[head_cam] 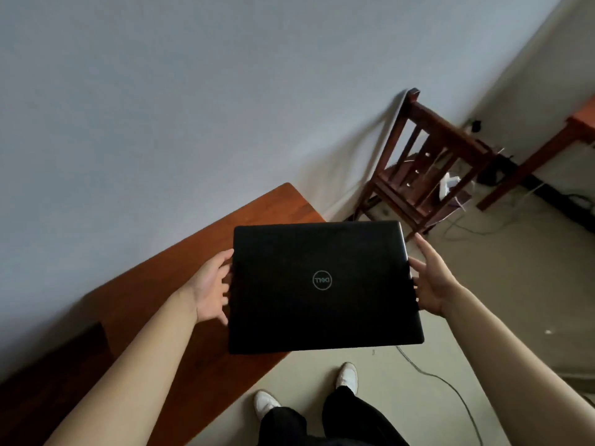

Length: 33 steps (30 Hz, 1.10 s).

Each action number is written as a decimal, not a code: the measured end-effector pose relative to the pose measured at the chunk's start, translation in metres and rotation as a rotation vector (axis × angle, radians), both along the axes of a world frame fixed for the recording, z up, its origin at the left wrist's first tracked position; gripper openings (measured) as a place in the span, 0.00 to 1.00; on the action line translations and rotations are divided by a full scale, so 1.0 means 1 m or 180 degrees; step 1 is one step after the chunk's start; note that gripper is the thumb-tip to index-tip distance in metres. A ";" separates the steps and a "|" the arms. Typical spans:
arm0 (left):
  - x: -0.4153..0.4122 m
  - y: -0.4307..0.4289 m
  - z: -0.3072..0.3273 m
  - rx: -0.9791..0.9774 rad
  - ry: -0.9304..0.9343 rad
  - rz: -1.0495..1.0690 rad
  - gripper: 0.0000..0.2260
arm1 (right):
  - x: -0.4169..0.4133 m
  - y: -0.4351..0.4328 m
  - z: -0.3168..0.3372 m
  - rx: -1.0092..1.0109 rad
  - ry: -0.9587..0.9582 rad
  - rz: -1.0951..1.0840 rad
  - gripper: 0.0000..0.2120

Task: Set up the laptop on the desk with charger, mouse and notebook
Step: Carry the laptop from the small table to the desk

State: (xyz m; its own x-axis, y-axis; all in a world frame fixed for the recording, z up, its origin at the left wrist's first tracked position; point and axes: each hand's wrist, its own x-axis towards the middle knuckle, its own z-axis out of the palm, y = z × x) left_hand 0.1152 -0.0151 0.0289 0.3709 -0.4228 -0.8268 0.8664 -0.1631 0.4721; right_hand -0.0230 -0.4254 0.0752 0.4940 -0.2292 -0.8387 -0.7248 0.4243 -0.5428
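Observation:
A closed black laptop [323, 284] with a round logo on its lid is held in the air, partly over the right end of the brown wooden desk [154, 300] and partly over the floor. My left hand [211, 286] grips its left edge, fingers curled under it. My right hand [431, 280] grips its right edge the same way. No charger, mouse or notebook shows on the desk.
The desk runs along a pale wall. A wooden chair [428, 162] stands beyond the desk's far end, with a second wooden table [576, 123] at the right edge. Cables [450, 384] trail across the beige floor. My feet in white shoes [347, 376] stand beside the desk.

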 end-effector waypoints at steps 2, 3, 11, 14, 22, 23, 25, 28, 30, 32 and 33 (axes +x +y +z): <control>0.004 -0.036 0.008 -0.0020 -0.0087 -0.0272 0.46 | -0.026 -0.019 0.010 0.0023 -0.0060 -0.0330 0.45; 0.005 -0.052 0.012 -0.0030 -0.0116 -0.0368 0.46 | -0.038 -0.028 0.014 0.0056 -0.0111 -0.0473 0.44; -0.007 -0.213 0.060 0.0059 -0.0538 -0.1129 0.41 | -0.148 -0.125 0.045 0.0083 -0.0529 -0.1353 0.44; -0.027 -0.288 0.074 0.0127 -0.0713 -0.1303 0.40 | -0.192 -0.177 0.050 0.0047 -0.0582 -0.1611 0.44; -0.084 -0.466 0.081 0.0328 -0.0877 -0.1386 0.43 | -0.286 -0.314 0.051 -0.0116 -0.0625 -0.1950 0.44; -0.093 -0.491 0.082 0.0359 -0.0879 -0.1434 0.42 | -0.299 -0.332 0.051 -0.0144 -0.0603 -0.2017 0.44; -0.105 -0.520 0.086 0.0328 -0.0867 -0.1504 0.42 | -0.313 -0.355 0.048 -0.0152 -0.0596 -0.2133 0.46; -0.112 -0.570 0.090 0.0244 -0.0888 -0.1642 0.41 | -0.331 -0.398 0.044 -0.0080 -0.0622 -0.2292 0.48; -0.112 -0.605 0.092 0.0265 -0.0913 -0.1752 0.42 | -0.340 -0.426 0.039 -0.0005 -0.0615 -0.2417 0.48; -0.110 -0.636 0.092 0.0244 -0.0913 -0.1859 0.42 | -0.344 -0.448 0.038 0.0041 -0.0622 -0.2491 0.47; -0.108 -0.655 0.090 0.0218 -0.0906 -0.1916 0.42 | -0.345 -0.462 0.036 0.0061 -0.0634 -0.2535 0.47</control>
